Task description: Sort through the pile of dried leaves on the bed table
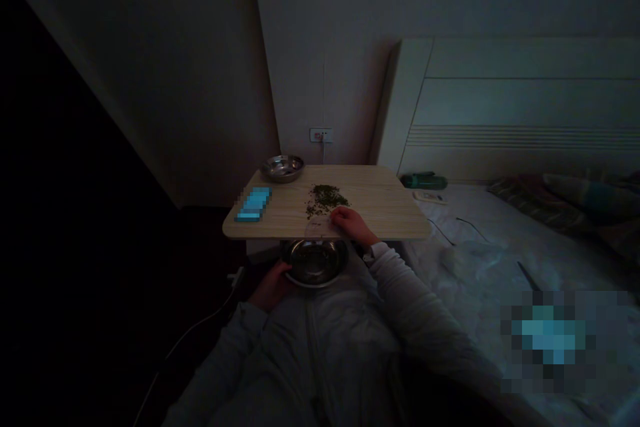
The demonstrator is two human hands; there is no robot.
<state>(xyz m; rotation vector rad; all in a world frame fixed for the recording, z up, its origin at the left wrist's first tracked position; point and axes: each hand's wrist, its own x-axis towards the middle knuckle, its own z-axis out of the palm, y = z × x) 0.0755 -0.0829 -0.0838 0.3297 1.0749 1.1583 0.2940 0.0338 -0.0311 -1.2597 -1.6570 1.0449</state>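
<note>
My left hand grips the left rim of a steel bowl, which sits at my lap just below the front edge of a small wooden-topped table. Over that edge, my right hand has its fingers closed on a pale, see-through flat piece with faint dark marks; its exact kind is unclear. Just beyond my right fingers, a loose scatter of small green bits lies on the tabletop. They are too small and dim to name.
Another steel bowl stands at the table's back left, behind a blurred lit screen. To the right is a bed with a green bottle, a pale remote and glasses-like thin arms. A white cable runs down at left.
</note>
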